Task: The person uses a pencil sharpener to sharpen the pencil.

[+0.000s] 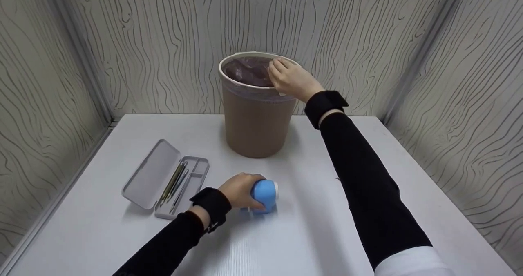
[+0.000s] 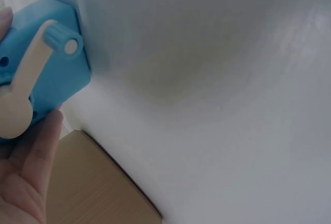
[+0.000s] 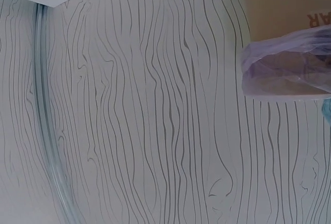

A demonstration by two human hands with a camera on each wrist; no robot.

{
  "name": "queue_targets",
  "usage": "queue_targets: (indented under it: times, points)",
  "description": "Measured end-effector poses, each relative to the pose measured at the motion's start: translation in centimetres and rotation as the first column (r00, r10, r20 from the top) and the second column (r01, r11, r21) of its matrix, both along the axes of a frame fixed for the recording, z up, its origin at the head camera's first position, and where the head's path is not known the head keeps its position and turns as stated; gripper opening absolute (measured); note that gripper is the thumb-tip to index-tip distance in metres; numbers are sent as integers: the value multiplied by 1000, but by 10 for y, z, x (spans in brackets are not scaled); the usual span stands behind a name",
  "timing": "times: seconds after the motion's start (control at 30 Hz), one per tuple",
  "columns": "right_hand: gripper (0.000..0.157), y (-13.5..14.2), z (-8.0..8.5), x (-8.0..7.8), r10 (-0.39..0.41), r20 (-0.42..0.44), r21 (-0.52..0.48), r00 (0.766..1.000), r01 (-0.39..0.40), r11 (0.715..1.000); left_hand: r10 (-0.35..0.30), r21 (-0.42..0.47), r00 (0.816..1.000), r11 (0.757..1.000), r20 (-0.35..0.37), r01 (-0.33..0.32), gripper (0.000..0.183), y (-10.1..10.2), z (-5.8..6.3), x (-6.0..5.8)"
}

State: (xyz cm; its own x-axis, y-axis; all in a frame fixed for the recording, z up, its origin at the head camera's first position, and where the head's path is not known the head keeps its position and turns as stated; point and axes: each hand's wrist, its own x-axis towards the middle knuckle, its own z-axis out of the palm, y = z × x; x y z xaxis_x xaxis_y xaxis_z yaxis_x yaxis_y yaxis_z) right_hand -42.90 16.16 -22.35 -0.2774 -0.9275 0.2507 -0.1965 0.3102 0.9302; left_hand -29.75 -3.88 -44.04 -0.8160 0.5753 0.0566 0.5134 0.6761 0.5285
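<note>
My left hand (image 1: 241,190) grips a blue pencil sharpener (image 1: 264,194) low over the white table, near the pencil case. The left wrist view shows the sharpener's cream crank (image 2: 27,76), with fingers on both sides of the blue body. My right hand (image 1: 292,78) is at the right rim of a brown bin (image 1: 257,125), its fingers curled over the opening. A small whitish edge (image 1: 282,94) shows beneath that hand. The right wrist view catches only a sliver of a teal piece (image 3: 327,110) beside the bin's mouth; most of it is hidden.
A grey pencil case (image 1: 149,178) lies open at the left with several pencils (image 1: 175,182) inside. A thin purple bag (image 1: 245,67) lines the bin. Wood-patterned walls (image 1: 175,43) enclose the white table (image 1: 310,227) at the back and sides.
</note>
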Motion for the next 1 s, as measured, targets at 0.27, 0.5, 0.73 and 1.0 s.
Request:
queue_targets:
  times: [0.27, 0.5, 0.73, 1.0]
  points:
    - [29, 3, 1, 2, -51, 27, -22, 998, 51, 998, 5, -9, 1000, 1000, 8, -5, 69, 1, 0, 1]
    - [34, 9, 5, 7, -137, 217, -213, 967, 184, 960, 3, -12, 1000, 1000, 8, -3, 68, 2, 1, 0]
    - [41, 13, 2, 12, -20, 498, -563, 867, 341, 752, 7, -16, 1000, 1000, 9, -7, 68, 3, 2, 2]
    - [65, 26, -1, 18, 202, 657, -727, 726, 539, 424, 20, -24, 1000, 1000, 12, -20, 69, 3, 2, 2]
